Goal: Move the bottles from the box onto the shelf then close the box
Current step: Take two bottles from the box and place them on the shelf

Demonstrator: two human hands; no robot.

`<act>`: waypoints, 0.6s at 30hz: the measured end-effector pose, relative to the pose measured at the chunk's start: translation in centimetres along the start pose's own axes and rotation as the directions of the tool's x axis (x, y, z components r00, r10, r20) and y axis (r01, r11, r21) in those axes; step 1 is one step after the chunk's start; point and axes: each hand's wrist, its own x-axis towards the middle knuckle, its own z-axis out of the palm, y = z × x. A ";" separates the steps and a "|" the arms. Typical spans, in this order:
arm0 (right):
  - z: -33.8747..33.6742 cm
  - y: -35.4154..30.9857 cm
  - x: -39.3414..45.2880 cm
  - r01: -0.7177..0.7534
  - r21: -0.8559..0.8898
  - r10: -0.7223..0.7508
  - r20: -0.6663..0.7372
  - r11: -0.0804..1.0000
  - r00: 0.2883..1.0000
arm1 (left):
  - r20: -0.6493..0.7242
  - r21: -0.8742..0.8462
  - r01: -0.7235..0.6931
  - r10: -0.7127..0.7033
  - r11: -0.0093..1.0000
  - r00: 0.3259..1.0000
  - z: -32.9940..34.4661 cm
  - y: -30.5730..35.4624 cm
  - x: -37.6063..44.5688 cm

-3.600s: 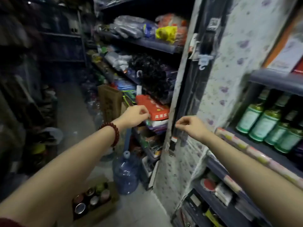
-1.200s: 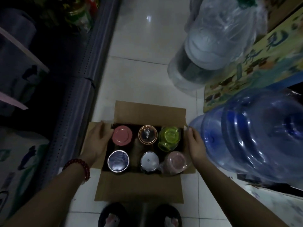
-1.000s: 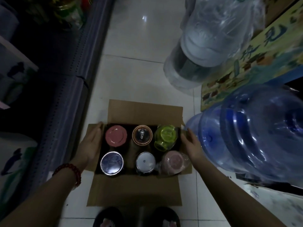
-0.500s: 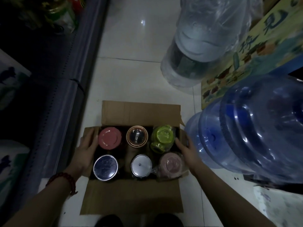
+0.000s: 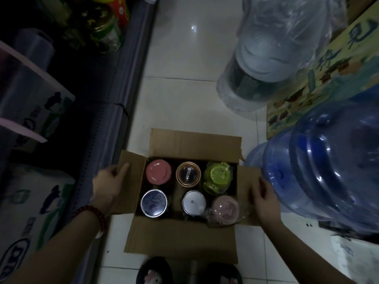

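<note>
What we cannot make out

We see only the lids of the six bottles [image 5: 158, 172]; their bodies sink into the dark box [image 5: 180, 238]. Our left hand [image 5: 109, 184] covers part of a side flap, and the slippers [image 5: 153, 272] run off the bottom edge.

Two blue water jugs [image 5: 328, 167] crowd just right of the right hand [image 5: 264, 198]. A plastic-wrapped jug [image 5: 272, 52] stands farther ahead on the white tile floor [image 5: 184, 93].

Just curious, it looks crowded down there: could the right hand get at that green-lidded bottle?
Probably yes. The right hand rests on the box's right flap, right beside the green-lidded bottle; all flaps are folded out and nothing covers its top.
</note>
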 end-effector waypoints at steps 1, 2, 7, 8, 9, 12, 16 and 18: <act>-0.3 -0.2 -0.4 0.012 -0.031 -0.013 -0.030 0.999 0.999 | 0.030 -0.011 -0.007 0.008 1.000 1.000 0.0 0.3 -0.3; -0.6 -0.6 -0.8 0.021 -0.041 -0.024 -0.059 0.999 0.998 | 0.048 -0.035 0.004 -0.002 0.999 0.999 0.0 0.5 -0.6; -0.1 -3.2 -1.9 0.110 0.012 -0.109 -0.067 0.994 0.992 | 0.068 -0.102 0.020 -0.013 0.995 0.998 0.1 0.4 -1.3; 0.3 -3.3 -1.8 0.100 0.027 -0.099 -0.052 0.995 0.994 | 0.072 -0.118 0.015 -0.007 0.993 0.997 0.0 0.4 -1.3; 0.6 -3.3 -1.6 0.088 0.047 -0.086 -0.038 0.995 0.996 | 0.081 -0.141 0.017 -0.006 0.990 0.997 -0.1 0.4 -1.4; 0.9 -2.8 -1.2 0.057 0.039 -0.055 -0.053 0.998 0.997 | 0.101 -0.224 0.023 -0.001 0.974 0.995 -0.2 0.2 -1.4; 0.2 -2.6 -0.7 0.057 0.003 -0.057 -0.085 0.998 0.995 | 0.100 -0.264 0.055 -0.030 0.963 0.995 -0.3 0.5 -1.7; 0.1 -3.0 -0.8 0.060 0.003 -0.060 -0.074 0.998 0.995 | 0.111 -0.294 0.074 -0.043 0.953 0.993 -0.7 0.7 -2.1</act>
